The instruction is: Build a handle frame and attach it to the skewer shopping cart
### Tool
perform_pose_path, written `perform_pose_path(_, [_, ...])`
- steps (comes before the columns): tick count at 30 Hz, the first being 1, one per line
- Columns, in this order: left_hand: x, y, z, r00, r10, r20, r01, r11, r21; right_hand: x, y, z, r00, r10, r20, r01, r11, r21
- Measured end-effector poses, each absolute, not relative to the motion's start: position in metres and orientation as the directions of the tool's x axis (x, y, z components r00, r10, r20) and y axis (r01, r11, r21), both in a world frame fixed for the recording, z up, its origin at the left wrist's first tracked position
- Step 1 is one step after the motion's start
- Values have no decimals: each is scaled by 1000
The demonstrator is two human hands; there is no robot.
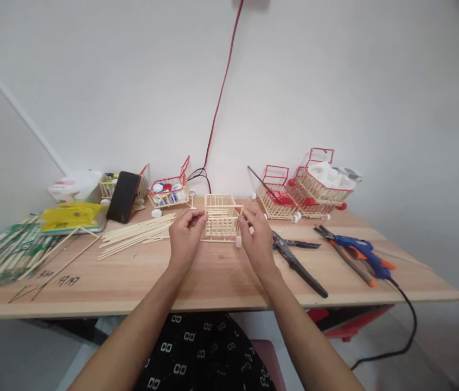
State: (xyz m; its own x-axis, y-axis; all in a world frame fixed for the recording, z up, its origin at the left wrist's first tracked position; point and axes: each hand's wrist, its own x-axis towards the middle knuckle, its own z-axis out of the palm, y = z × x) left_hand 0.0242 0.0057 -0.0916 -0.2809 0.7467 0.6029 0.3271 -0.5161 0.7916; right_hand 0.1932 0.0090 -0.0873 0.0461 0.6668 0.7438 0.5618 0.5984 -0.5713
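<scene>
A: What carries everything here?

B: A long wooden surface (213, 277) against a white wall, with a red and black cable (218, 103) running down the wall to its far edge.

A: And the biggest things on it?

B: At the far right, a group of finished stick carts with red trim (306, 190), one holding white pieces. At the far left, a stack of green-printed packets (5, 252), a yellow packet (70, 216), a dark phone (123, 196) leaning upright, and a smaller cart holding bottle caps (168, 193).

A: Tools?

B: To the right of the hands lie black shears (298, 260). Further right is a blue glue gun (362, 252) with its black cord dropping off the near edge, lying across orange-handled pliers (351, 260).

A: Where is the piece being worked on?

B: A bare stick basket frame (221, 217) stands in the middle of the surface, toward the far side, between the two hands. A loose pile of bamboo sticks (135, 233) lies just to its left.

A: What are the hands doing?

B: The left hand (184, 236) pinches the frame's near left corner with its fingertips. The right hand (256, 239) grips the near right corner, fingers curled on the top rail. A small white cap (238, 241) sits at the frame's near right foot, just beside the right hand.
</scene>
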Motion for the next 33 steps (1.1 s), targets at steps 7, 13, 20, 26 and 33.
perform_pose_path(7, [25,7,-94,-272,751,602,316,-521,793,194,10,-97,55,676,735,526,606,-597])
perform_pose_path(13, [25,4,-91,-279,761,586,303,-509,806,195,13,-105,40,680,732,463,636,-617])
perform_pose_path(20, [17,1,-90,-298,763,574,364,-465,807,200,17,-111,55,783,620,437,540,-720])
perform_pose_path(26, [0,12,-107,-210,862,461,597,-260,759,203,24,-117,99,830,550,369,483,-794])
perform_pose_path(33, [1,11,-115,-93,916,390,652,-240,720,211,39,-117,158,861,484,255,438,-862])
